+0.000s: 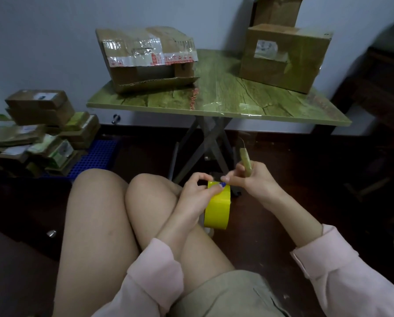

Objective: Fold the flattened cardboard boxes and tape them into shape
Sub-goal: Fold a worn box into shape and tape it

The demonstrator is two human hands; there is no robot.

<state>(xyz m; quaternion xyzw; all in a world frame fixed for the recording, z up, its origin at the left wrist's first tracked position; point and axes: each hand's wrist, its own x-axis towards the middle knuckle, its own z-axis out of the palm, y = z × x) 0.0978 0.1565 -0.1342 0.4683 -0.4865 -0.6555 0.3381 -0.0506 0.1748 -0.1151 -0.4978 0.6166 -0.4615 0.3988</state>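
Two hands meet just above my bare knees in the head view. My left hand [198, 192] curls over the top of a roll of yellow tape [217, 210], thumb lying across the roll's outer face, so the roll hangs upright between my right knee and the dark floor. My right hand [254, 179] is closed round a slim cutter [245, 159], which stands tilted upward out of the fist; its fingertips [225, 178] reach over to the roll's top edge, though I cannot tell whether they pinch any loose tape.

Ahead stands a folding table [214, 104] with a green wood-grain top. On its left half sits a worn cardboard box [145, 58], criss-crossed with old printed tape, one flap hanging open in front. On the right half sits a closed box [283, 58] with another carton [276, 11] stacked on it.

Low on the left, a heap of cardboard boxes [38, 131] lies on the floor, partly over a blue grid crate [100, 156].
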